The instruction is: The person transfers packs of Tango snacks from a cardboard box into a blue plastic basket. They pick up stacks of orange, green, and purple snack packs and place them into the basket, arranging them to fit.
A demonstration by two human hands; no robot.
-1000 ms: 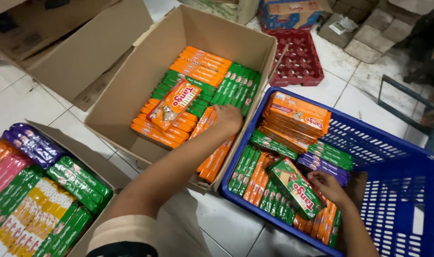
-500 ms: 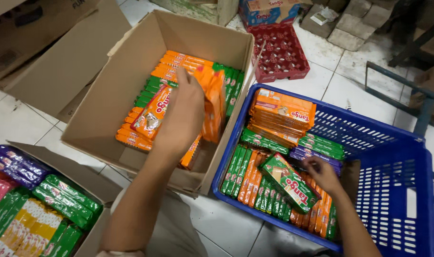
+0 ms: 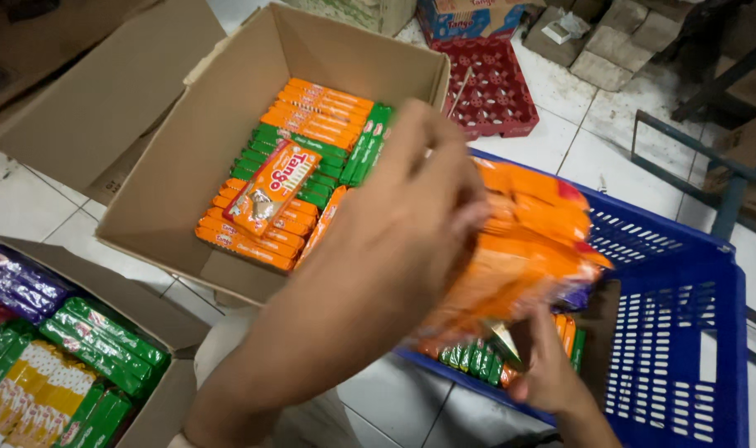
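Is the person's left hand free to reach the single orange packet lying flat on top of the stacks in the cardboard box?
Probably not right away: the left hand is gripping a bundle of orange packets over the blue plastic basket. The loose orange packet lies uncovered.

Dim indoor light, soft shadows, motion blur across the foreground.

glossy packets (image 3: 510,265), matt cardboard box (image 3: 187,158)

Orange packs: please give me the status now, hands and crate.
Left hand grips a blurred stack of orange packs over the blue crate. Right hand low in the crate, touching packs there. Open box alongside; nothing in the way.
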